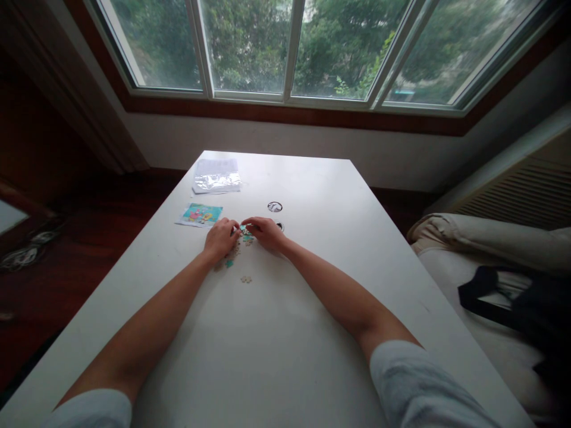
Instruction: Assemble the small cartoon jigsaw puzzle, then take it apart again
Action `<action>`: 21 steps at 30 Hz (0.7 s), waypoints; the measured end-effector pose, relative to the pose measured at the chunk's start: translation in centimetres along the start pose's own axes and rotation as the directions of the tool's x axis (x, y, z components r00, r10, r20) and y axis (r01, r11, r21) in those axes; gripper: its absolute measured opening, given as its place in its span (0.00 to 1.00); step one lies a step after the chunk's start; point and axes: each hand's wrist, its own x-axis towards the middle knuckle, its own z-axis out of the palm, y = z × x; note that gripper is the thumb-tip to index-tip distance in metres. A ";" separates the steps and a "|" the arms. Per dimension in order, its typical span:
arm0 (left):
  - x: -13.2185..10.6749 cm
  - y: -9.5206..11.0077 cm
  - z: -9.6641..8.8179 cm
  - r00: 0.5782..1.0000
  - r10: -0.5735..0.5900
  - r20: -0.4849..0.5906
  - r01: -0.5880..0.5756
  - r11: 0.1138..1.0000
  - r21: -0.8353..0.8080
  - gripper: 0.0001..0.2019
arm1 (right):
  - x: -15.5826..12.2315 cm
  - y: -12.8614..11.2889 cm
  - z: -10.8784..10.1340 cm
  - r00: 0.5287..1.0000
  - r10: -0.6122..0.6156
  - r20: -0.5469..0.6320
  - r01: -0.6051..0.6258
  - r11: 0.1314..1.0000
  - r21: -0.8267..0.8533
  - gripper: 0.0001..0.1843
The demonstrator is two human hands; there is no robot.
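Both hands meet over a small pile of jigsaw puzzle pieces (pixel 247 238) on the white table (pixel 267 345). My left hand (pixel 222 239) is at the pile's left side, fingers curled inward and closed; what lies between them is hidden. From the right, my right hand (pixel 266 232) reaches over the pile with bent fingers, its fingertips closed at a small teal puzzle piece (pixel 243 227). Nearer to me lie a teal piece (pixel 229 263) and some pale pieces (pixel 246 279). A picture card (pixel 201 214) with a colourful cartoon print lies just beyond my left hand.
A clear plastic sleeve (pixel 217 176) lies at the table's far left. A round dark-rimmed object (pixel 275 207) is beyond my right hand, with another partly hidden behind it. A pale sofa (pixel 473 238) with a dark bag (pixel 526 297) stands on the right, windows ahead.
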 end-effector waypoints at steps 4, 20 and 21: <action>0.0 0.2 -0.5 1.000 -0.011 0.012 0.010 1.000 0.025 0.11 | 0.1 0.1 -0.1 0.995 0.000 -0.101 0.002 1.000 0.016 0.15; 0.2 0.8 -0.7 0.992 -0.090 0.087 0.083 0.993 0.081 0.13 | -0.3 -1.2 -0.3 0.993 -0.003 0.118 0.054 0.903 -0.425 0.09; 0.2 0.8 -0.7 0.990 -0.104 0.091 0.096 0.992 0.082 0.13 | -0.2 -1.0 -0.2 0.994 -0.002 0.109 0.048 0.906 -0.421 0.08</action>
